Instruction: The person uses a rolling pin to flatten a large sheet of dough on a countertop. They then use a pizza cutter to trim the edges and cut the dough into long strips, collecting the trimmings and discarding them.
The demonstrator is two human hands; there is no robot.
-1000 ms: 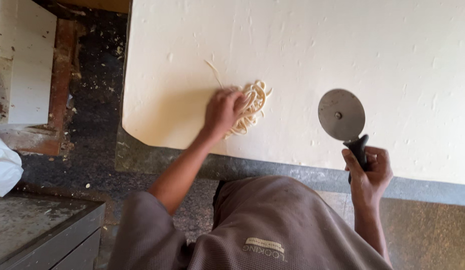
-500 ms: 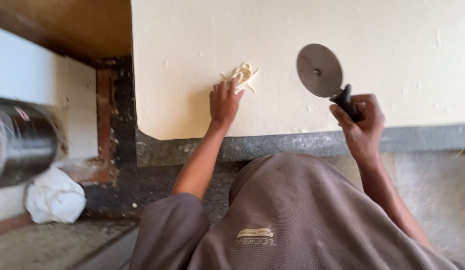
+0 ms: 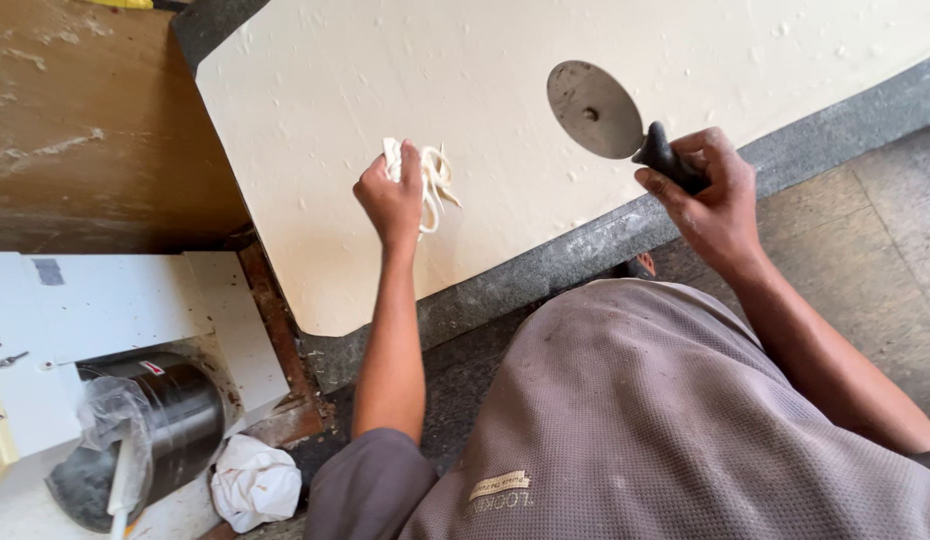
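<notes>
Filling most of the upper view, a cream board (image 3: 605, 130) lies flat on the dark stone desk (image 3: 585, 250), its surface pitted with small flecks. At about seven o'clock stands a white machine (image 3: 95, 330) with a black drum (image 3: 165, 425) partly wrapped in clear plastic, and beside it a crumpled white cloth (image 3: 253, 485). On the grey shirt (image 3: 665, 430), at six o'clock, sits a small pale rectangular label.

Near the board's middle, the left hand (image 3: 390, 200) reaches out with a straight arm, its grip clamped on a loose bundle of pale dough strips (image 3: 433, 182) that rest on the board and trail toward three o'clock. At two o'clock, the right hand (image 3: 713, 195) has its grip closed around the black handle of a wheel cutter (image 3: 597, 110), whose round grey blade is held over the board, tilted toward eleven o'clock.
</notes>
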